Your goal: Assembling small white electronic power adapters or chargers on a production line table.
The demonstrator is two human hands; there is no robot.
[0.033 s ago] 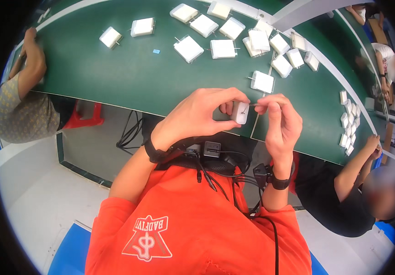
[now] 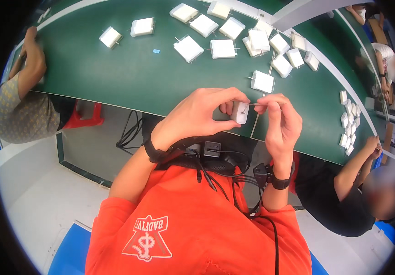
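My left hand [image 2: 206,112] holds a small white block [image 2: 240,113] between thumb and fingers, just over the near edge of the table. Its narrow end faces me, and thin dark strands like wire lie across that face. From the right, my right hand [image 2: 280,119] pinches a thin dark strand [image 2: 254,104] that runs to the block's upper end. Whether the strand is fixed to the block or a separate tool is too small to tell. Beyond my hands lies a similar white block [image 2: 262,82] in a clear sleeve, a thin pin sticking out of its side.
Several more white blocks [image 2: 223,48] lie across the far part of the green table [image 2: 115,68], near a small blue piece [image 2: 156,51]. A cluster of blocks [image 2: 349,119] lies right, by a person's hands [image 2: 372,145]. Another person's arm [image 2: 33,64] rests at left. Black cables [image 2: 225,169] hang before me.
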